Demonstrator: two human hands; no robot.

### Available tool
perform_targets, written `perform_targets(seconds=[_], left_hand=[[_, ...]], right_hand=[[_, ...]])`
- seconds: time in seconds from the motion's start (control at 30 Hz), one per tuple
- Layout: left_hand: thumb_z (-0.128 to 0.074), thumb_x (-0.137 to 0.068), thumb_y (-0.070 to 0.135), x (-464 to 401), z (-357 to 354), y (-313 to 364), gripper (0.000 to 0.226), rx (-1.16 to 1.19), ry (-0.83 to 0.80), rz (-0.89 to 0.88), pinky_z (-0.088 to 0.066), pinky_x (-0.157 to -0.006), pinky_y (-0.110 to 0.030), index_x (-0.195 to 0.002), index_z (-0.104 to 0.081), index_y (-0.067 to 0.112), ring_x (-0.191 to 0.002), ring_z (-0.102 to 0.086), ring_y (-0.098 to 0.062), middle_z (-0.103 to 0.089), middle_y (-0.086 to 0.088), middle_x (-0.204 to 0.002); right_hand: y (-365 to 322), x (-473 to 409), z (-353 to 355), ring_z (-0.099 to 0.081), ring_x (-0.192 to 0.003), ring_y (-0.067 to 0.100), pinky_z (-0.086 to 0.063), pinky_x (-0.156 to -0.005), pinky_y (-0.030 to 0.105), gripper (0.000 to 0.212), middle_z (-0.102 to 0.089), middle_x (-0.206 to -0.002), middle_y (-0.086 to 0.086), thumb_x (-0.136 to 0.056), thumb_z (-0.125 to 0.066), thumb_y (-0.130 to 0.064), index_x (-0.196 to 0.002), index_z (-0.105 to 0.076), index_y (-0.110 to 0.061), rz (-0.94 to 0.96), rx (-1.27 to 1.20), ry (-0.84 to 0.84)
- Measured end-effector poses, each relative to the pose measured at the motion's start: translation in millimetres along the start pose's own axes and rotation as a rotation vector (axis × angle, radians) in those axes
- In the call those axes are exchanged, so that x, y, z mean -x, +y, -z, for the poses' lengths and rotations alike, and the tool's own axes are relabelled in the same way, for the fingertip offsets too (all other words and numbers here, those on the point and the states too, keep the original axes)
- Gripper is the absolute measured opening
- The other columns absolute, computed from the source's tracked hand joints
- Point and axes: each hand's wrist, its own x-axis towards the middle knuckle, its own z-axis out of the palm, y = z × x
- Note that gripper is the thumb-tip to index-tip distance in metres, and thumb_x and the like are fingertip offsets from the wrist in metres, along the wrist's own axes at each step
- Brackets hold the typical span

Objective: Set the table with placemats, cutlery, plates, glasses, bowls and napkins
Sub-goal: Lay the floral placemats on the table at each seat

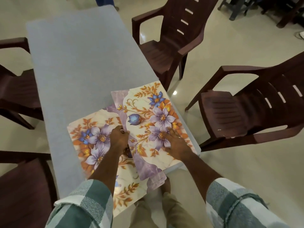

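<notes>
Pale glossy floor (230,162) all round, with a long grey-blue counter (85,60) running away from the camera and dark brown plastic chairs (171,40) drawn up on both sides: two on the right, parts of three on the left.

Near end of the counter: two floral placemats, purple and blue flowers with orange leaves on a marbled cream ground.

Left hand (119,137), as a grip: fingers curled, pinching the left edge of the right placemat (148,122) where it overlaps the other mat. Thumb and fingertips closed on that edge; knuckles up.

Right hand (175,143), as a grip: released, fingers straight and spread, palm pressing flat on the right placemat over its lower purple flower. Nothing held.

Right placemat: long axis running away from the camera and leaning slightly left, roughly along the counter's length. Right long side lying close along the counter's right edge; near corner poking out past the counter's near end, hanging over the floor.

Left placemat (92,134): partly under the right one and under the left forearm, long axis tilted, far end pointing up-left. Near end reaching out over the counter's near edge toward the person.

Bare grey counter surface beyond the mats, all the way to the far end, and a strip bare along the left side.

Checked green-and-white sleeves (230,203) rolled at both forearms.
</notes>
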Motion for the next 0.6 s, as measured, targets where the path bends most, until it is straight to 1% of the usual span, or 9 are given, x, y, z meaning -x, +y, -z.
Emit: perform_targets(seconds=[0.1,0.2,0.3,0.37,0.47,0.6], left_hand=[[-0.068,-0.092,0.006,3,-1,3,0.032,-0.084,-0.048,-0.005,-0.047,-0.08,-0.032,-0.122,-0.063,-0.002,-0.111,-0.065,-0.035,-0.069,-0.018,-0.119],[-0.075,-0.086,0.006,4,-4,-3,0.05,-0.1,-0.133,-0.026,-0.048,-0.093,-0.034,-0.132,-0.055,0.001,-0.122,-0.059,-0.033,-0.063,-0.015,-0.131],[-0.085,-0.079,0.019,1,-8,-11,0.075,-0.2,-0.167,-0.108,-0.045,-0.106,-0.041,-0.14,-0.044,0.004,-0.13,-0.05,-0.034,-0.054,-0.015,-0.14],[-0.086,-0.078,0.026,-5,-11,-15,0.086,-0.253,-0.165,-0.08,-0.042,-0.11,-0.045,-0.145,-0.038,0.005,-0.134,-0.045,-0.035,-0.048,-0.015,-0.145],[-0.087,-0.07,0.032,-13,-13,-19,0.088,-0.232,-0.132,-0.075,-0.048,-0.105,-0.05,-0.142,-0.042,0.007,-0.129,-0.051,-0.035,-0.054,-0.014,-0.14],[-0.087,-0.074,0.019,-9,-14,-16,0.087,-0.259,-0.114,-0.097,-0.047,-0.103,-0.045,-0.144,-0.039,0.005,-0.128,-0.048,-0.037,-0.051,-0.02,-0.137]], right_hand=[[4,-4,7,0.001,-0.156,0.023,-0.008,-0.123,0.038,0.078,-0.003,-0.169,0.0,-0.097,-0.062,-0.04,-0.161,-0.018,-0.031,0.021,0.021,-0.012],[8,-10,10,0.002,-0.156,0.022,-0.007,-0.124,0.04,0.078,-0.002,-0.17,0.0,-0.096,-0.062,-0.04,-0.161,-0.018,-0.031,0.028,0.045,-0.023],[8,-21,15,0.005,-0.156,0.021,-0.007,-0.124,0.042,0.079,0.001,-0.17,0.0,-0.096,-0.064,-0.037,-0.16,-0.019,-0.032,0.028,0.052,-0.031],[8,-30,17,0.006,-0.156,0.021,-0.007,-0.124,0.041,0.08,0.003,-0.17,0.0,-0.095,-0.064,-0.037,-0.16,-0.019,-0.031,0.031,0.059,-0.04],[10,-39,17,0.006,-0.156,0.021,-0.008,-0.125,0.043,0.081,0.003,-0.17,0.0,-0.094,-0.066,-0.036,-0.16,-0.02,-0.032,0.035,0.057,-0.038],[14,-41,16,0.006,-0.156,0.02,-0.009,-0.125,0.044,0.081,-0.001,-0.17,0.001,-0.093,-0.068,-0.034,-0.159,-0.023,-0.033,0.049,0.038,-0.019]])
